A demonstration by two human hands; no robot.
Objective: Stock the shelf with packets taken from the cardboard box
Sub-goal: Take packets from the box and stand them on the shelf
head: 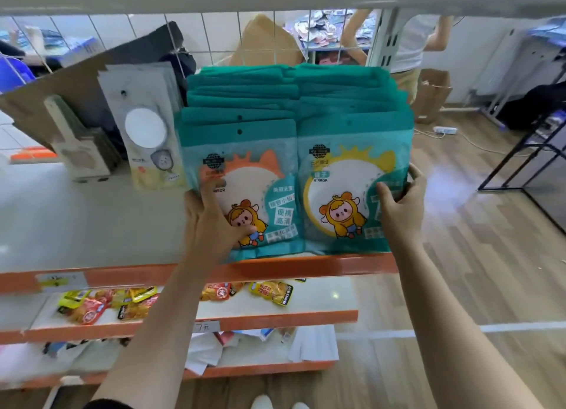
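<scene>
**Both hands on the teal packet rows at the shelf edge**

Two rows of teal mirror packets stand upright, side by side and touching, on the white shelf [92,218] with its orange front lip. The left hand [211,221] holds the front of the left packet row [242,169]: its thumb lies across the face of the front packet, over the cartoon figure, while the other fingers are hidden behind or beneath the pack, so the grip is closed on that row. The right hand [398,200] clasps the outer edge of the right packet row [352,169], thumb pressed on the front packet's face and the remaining fingers [415,175] curled round the right side of the stack.

Left of the left hand's fingers, on the same shelf, leans a pale packet with a round white disc [147,126], and farther left stands a beige hanging pack [79,151]. A brown cardboard sheet [61,93] stands behind these. Below both hands, a lower shelf carries loose yellow and red snack packets [101,304]. Beyond the wire mesh back [275,38], behind the rows, another person [410,41] stands by a far shelf. To the right of the right hand's fingers is wooden floor [474,255].
</scene>
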